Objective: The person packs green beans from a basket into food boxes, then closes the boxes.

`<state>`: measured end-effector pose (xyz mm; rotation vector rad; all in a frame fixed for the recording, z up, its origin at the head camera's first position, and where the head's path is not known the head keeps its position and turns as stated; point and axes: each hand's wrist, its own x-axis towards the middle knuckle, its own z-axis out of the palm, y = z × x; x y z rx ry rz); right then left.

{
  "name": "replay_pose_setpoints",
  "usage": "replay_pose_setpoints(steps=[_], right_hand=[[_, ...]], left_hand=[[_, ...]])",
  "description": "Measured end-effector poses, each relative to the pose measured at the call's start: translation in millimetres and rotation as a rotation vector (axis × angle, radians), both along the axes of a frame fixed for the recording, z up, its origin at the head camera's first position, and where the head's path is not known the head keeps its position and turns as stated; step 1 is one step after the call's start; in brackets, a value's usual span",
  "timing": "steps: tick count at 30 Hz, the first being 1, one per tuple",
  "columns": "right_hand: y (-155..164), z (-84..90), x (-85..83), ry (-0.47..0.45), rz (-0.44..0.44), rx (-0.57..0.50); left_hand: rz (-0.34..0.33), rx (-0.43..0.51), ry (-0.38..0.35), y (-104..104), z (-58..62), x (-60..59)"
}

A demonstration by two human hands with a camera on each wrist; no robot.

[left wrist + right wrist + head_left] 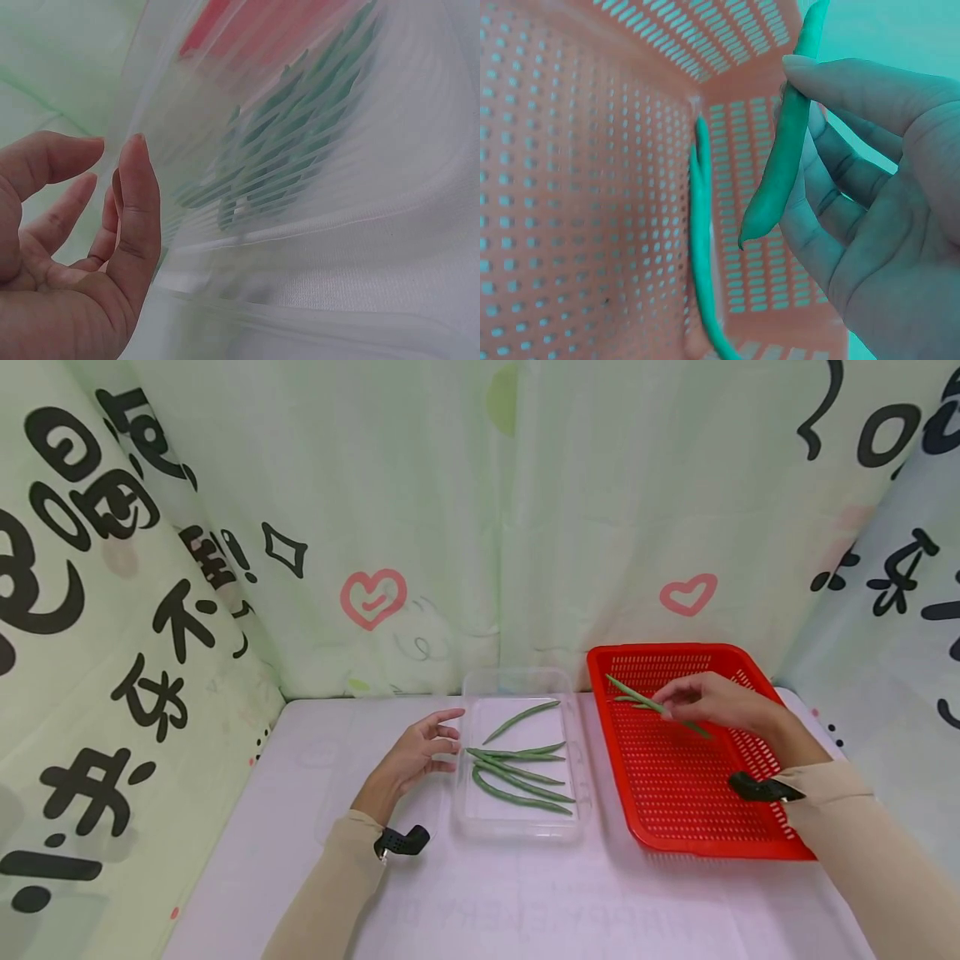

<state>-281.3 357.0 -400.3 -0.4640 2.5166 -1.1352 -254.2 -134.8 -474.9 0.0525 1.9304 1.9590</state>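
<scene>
The right hand [708, 697] pinches one bean [772, 180] between thumb and fingers, and this bean is over the red basket [675, 810]. More beans [700, 217] lie in the basket, near its far left corner. The left hand [418, 750] holds nothing; its fingers are loosely bent, just beside the left wall of the clear box [521, 832]. Whether they touch it, I cannot tell. Inside the box, several beans [525, 772] lie close together, and one lies a little apart, farther back.

Left grip [412, 752] loosely half-curled, right grip [712, 700] in a pinch.
</scene>
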Motion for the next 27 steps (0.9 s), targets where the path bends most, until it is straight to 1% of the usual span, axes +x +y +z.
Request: replay_pose_setpoints(steps=[7,13,17,27], right_hand=[[-12.8,9.5,6.4,0.012,-0.003,-0.044],[-24.5,18.2,13.7,0.027,0.013,-0.066],[-33.0,23.2,18.6,0.027,0.019,-0.082],[-57.3,28.1,22.8,0.054,0.086,-0.114]], left_hand=[[0.005,0.006,-0.005,0.1,0.9,0.5],[0.013,0.006,-0.011,0.4,2.1,1.9],[0.0,0.003,0.005,0.1,2.0,2.0],[0.014,0.013,-0.007,0.4,-0.9,0.6]])
